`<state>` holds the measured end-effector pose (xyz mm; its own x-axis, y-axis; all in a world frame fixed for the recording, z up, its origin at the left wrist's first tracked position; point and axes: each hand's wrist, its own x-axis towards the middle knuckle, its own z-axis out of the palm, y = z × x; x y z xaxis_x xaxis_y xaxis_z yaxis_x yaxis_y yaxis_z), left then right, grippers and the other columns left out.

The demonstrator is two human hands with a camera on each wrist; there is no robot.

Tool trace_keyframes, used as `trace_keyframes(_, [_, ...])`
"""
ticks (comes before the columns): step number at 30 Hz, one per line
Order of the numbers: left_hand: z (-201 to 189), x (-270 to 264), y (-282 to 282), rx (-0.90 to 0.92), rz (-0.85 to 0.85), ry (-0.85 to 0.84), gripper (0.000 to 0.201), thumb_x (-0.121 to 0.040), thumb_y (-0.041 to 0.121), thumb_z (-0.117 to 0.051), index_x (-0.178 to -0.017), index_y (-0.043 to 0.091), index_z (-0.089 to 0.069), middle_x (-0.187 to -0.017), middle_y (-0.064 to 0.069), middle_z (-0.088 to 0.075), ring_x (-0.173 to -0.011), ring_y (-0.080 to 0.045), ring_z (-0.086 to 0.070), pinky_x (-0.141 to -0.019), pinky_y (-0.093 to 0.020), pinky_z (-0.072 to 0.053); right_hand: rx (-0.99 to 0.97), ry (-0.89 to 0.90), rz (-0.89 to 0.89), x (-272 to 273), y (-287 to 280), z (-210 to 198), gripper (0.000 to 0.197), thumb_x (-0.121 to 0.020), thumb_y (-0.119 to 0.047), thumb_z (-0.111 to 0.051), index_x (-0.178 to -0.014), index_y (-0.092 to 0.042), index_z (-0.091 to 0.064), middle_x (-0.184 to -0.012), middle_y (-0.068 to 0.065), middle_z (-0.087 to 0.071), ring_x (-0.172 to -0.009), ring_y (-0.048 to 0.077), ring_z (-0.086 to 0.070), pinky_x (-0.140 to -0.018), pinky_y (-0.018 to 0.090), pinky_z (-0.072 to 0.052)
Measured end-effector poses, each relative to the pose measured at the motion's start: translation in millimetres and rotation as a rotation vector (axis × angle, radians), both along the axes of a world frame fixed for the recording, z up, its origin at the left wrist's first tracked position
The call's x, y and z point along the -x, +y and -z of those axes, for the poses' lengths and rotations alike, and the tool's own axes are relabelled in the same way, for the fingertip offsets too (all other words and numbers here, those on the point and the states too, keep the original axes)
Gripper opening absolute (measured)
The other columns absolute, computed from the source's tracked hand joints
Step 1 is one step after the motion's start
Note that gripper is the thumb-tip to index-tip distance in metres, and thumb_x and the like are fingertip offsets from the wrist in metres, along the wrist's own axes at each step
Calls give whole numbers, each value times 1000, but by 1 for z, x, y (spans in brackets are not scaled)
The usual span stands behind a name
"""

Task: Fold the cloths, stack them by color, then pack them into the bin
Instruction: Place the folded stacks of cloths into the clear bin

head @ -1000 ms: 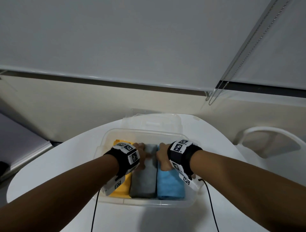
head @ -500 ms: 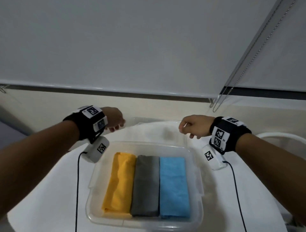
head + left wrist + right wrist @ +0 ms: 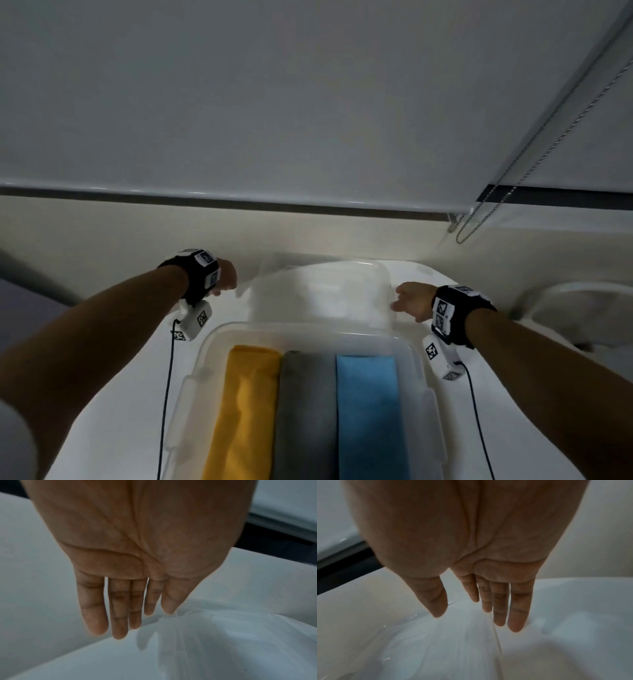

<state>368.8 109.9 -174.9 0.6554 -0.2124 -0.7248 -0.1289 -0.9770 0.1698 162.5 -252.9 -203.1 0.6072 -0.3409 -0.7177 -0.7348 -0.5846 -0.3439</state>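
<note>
- Bin point(image 3: 209, 346): clear plastic, on the white table point(image 3: 113, 404), directly in front of the person. Holds three folded cloth stacks side by side, touching: yellow point(image 3: 245, 407) left, grey point(image 3: 306, 414) middle, blue point(image 3: 368, 411) right.
- Count: 1 bin, 1 lid, 3 stacks. Number of cloths per stack cannot be told from above.
- Lid point(image 3: 322, 294): clear, just beyond the bin's far rim; blurred in the head view.
- Left hand point(image 3: 226, 279): at the lid's left edge, fingers point(image 3: 118, 615) straight and apart from the thumb, clamped on nothing. Contact with the lid cannot be told.
- Right hand point(image 3: 412, 299): at the lid's right edge, fingers point(image 3: 517, 608) straight, relaxed, holding nothing.
- Handling, judged: lid looks light, thin, somewhat flexible, smooth and likely slippery. Take it at both short edges, thumb over, fingers under.
- Cloths: soft, light, packed snug; a lid pressed down should meet little resistance.
</note>
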Motion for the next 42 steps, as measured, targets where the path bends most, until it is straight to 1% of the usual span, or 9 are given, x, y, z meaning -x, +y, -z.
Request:
trace_keyframes(5, [31, 2, -12, 80, -109, 74, 33, -94, 19, -57, -127, 13, -54, -118, -15, -61, -91, -24, -61, -69, -35, -53, -5, 38, 6, -8, 4, 28, 77, -91, -38, -65, -152, -13, -25, -155, 7, -33, -138, 26, -38, -109, 35, -40])
trace_keyframes(11, [53, 0, -24, 103, -215, 108, 49, -91, 17, -62, -137, 12, -45, -117, -13, -61, -109, -30, -59, -76, -36, -54, 5, 9, 39, -6, 6, 40, 85, -89, -41, -66, -153, -9, -20, -155, 12, -31, -139, 28, -36, -111, 37, -36])
trace_keyframes(17, [60, 2, -32, 215, -345, 97, 62, -85, 8, -70, -140, 11, -41, -114, -14, -57, -97, -25, -57, -63, -28, -51, -224, -60, 364, -7, 6, 39, 87, -85, -16, -74, -153, -17, -20, -142, 11, -44, -113, 29, -55, -88, 43, -54])
trace_keyframes(20, [57, 1, -28, 249, -406, 90, 68, -83, 10, -72, -142, 12, -38, -121, -16, -57, -101, -27, -59, -78, -36, -55, -312, -89, 522, -3, 3, 38, 88, -84, -12, -73, -154, -20, -19, -133, 11, -51, -108, 26, -57, -76, 39, -54])
trace_keyframes(22, [57, -1, -24, 219, -385, 77, 65, -83, 12, -72, -140, 11, -40, -116, -15, -57, -104, -29, -60, -84, -39, -55, -315, -98, 539, 1, 3, 41, 87, -84, -11, -72, -154, -19, -20, -138, 11, -50, -111, 25, -56, -79, 40, -54])
trace_keyframes(27, [54, 2, -24, 242, -363, 77, 50, -84, 6, -69, -130, 9, -50, -101, -11, -62, -93, -24, -61, -72, -33, -53, -339, -108, 512, 1, 5, 39, 79, -84, -10, -73, -150, -15, -30, -139, 13, -50, -116, 24, -53, -90, 43, -51])
trace_keyframes(33, [56, -6, -15, 347, -493, 145, 67, -79, -2, -71, -138, 12, -43, -115, -17, -63, -99, -28, -60, -78, -39, -49, -452, -149, 604, -3, -4, 31, 73, -84, -8, -74, -145, -15, -36, -132, 9, -54, -120, 30, -52, -101, 49, -43])
trace_keyframes(38, [45, -13, -11, 428, -528, 152, 58, -88, 1, -62, -141, 8, -39, -134, -19, -53, -115, -32, -56, -100, -47, -46, -630, -300, 704, 1, -15, 23, 55, -85, 3, -66, -131, -17, -45, -113, 9, -61, -96, 26, -60, -78, 43, -49])
trace_keyframes(42, [29, -13, -3, 502, -479, 112, 56, -85, -4, -64, -136, 9, -48, -134, -14, -54, -118, -29, -53, -95, -38, -45, -660, -424, 644, 4, -22, 17, 36, -85, 2, -65, -115, -15, -57, -96, 3, -61, -87, 16, -63, -71, 34, -53])
